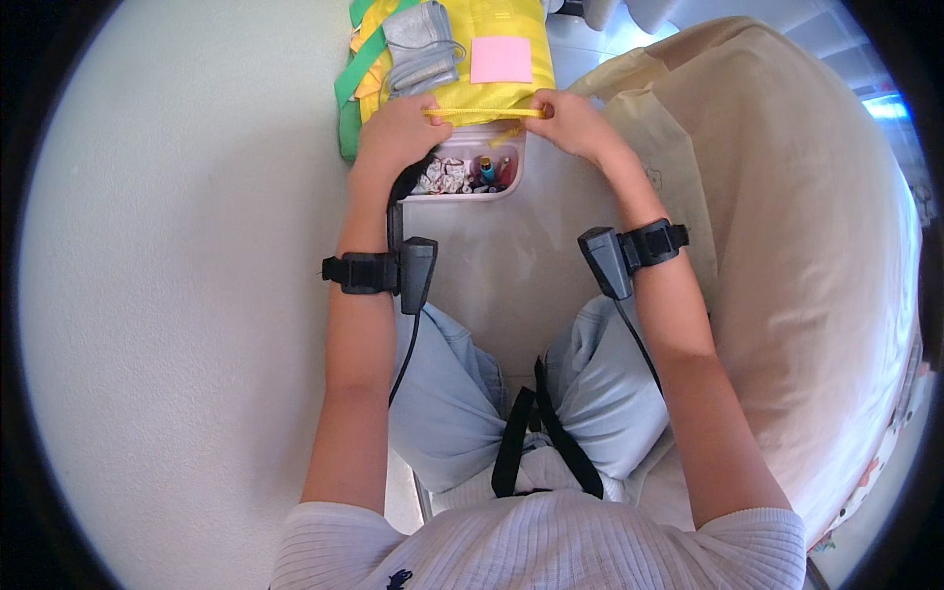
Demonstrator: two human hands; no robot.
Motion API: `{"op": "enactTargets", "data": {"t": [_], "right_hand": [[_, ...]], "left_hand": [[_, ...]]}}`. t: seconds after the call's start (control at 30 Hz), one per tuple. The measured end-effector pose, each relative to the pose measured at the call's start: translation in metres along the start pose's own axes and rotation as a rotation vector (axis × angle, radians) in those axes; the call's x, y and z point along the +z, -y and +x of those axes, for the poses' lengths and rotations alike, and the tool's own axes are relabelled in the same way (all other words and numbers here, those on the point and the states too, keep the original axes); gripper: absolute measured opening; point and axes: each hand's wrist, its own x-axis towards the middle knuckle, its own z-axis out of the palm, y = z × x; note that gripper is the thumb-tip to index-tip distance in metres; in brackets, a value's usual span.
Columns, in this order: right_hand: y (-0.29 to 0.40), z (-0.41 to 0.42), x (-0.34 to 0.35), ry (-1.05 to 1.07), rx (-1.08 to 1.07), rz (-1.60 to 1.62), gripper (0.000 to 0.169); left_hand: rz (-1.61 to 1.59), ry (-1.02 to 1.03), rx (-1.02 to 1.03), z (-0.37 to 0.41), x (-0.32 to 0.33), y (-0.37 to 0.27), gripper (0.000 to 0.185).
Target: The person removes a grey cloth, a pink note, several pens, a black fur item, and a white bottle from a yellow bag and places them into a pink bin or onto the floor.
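Observation:
A yellow cord is stretched sideways between my two hands. My left hand grips its left end and my right hand grips its right end. Just behind the cord lies a yellow fabric bag, with a blank pink paper square on it. To the left of the paper, on the bag, rests a folded grey cloth with a thin grey cord. Green straps run along the bag's left side. Below the hands stands a pale pink plastic bin holding small items, among them a blue bottle with a gold cap.
A white textured wall rises close on the left. A large beige fabric-covered piece bulges along the right side. A black fuzzy thing lies at the bin's left, partly behind my left wrist. Tiled floor shows between my knees and the bin.

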Motion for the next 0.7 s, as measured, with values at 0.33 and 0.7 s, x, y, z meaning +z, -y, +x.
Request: {"op": "enactTargets", "data": {"t": [0.33, 0.7], "right_hand": [[0.003, -0.004, -0.015, -0.205, 0.306, -0.086, 0.026], [0.006, 0.009, -0.001, -0.573, 0.233, 0.362, 0.023]], "left_hand": [[0.023, -0.290, -0.298, 0.003, -0.013, 0.026, 0.024], [-0.345, -0.798, -0.204, 0.009, -0.008, -0.007, 0.016]]}}
